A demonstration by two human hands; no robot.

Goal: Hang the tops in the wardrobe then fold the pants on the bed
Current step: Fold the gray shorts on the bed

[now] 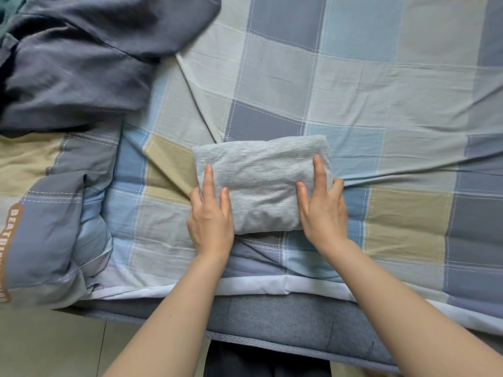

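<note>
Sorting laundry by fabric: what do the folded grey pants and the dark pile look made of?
Grey pants: probably soft heathered cotton jersey, matte, with fine mottled streaks. Dark pile: thinner, smoother woven cloth with a faint sheen and crisp creases, maybe a cotton or linen blend.

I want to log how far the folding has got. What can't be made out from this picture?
- Grey bundle: folded shut, so the head view cannot show that it is pants.
- Dark heap: crumpled and cut off by the top-left edge; garment type and count unclear.
- Left hand and right hand: thumbs largely hidden behind the bundle's sides.
- Wardrobe: out of frame.
</note>
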